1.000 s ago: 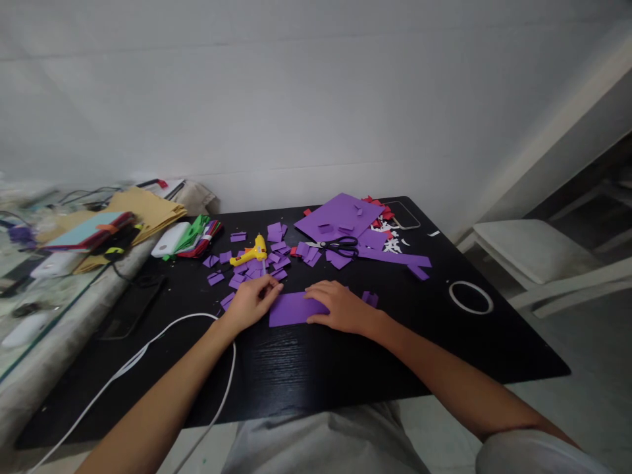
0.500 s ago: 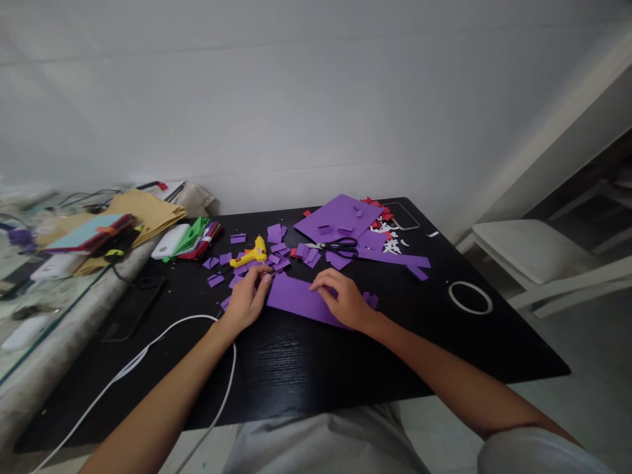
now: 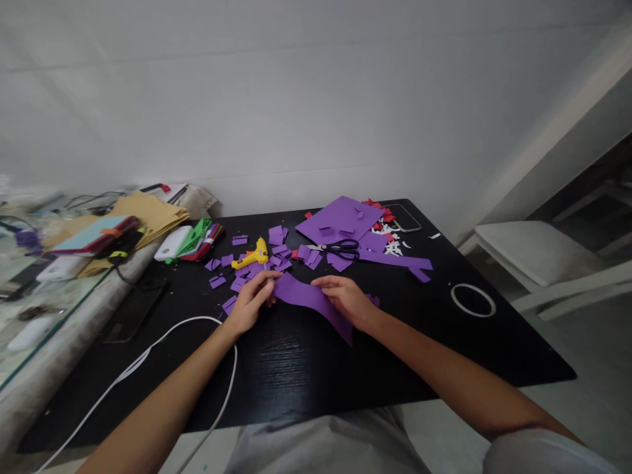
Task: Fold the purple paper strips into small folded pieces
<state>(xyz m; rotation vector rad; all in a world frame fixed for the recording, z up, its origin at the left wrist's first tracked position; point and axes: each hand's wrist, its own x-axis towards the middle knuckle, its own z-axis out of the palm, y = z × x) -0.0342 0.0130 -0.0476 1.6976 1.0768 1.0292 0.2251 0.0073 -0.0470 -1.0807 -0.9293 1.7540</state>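
A strip of purple paper (image 3: 307, 294) is lifted off the black table and bends in a wave between my hands. My left hand (image 3: 253, 301) is closed on its left end, thumb on the near side. My right hand (image 3: 345, 299) grips the strip's upper edge toward the right, with the right end hanging down below the fingers. Just beyond my left hand lies a yellow glue gun (image 3: 251, 255) among small cut purple pieces (image 3: 281, 250). Black-handled scissors (image 3: 340, 248) rest on purple paper past my right hand.
A large purple sheet (image 3: 336, 217) lies at the back, with white and red scraps beside it. A white ring (image 3: 473, 300) is at the right. A white cable (image 3: 187, 320) loops by my left forearm. Coloured paper packs (image 3: 200, 240) and a dark phone (image 3: 133, 313) lie left.
The purple strip has come up from lying flat on the table and now curves. Both hands have closed on it, and its right end has dropped toward me.
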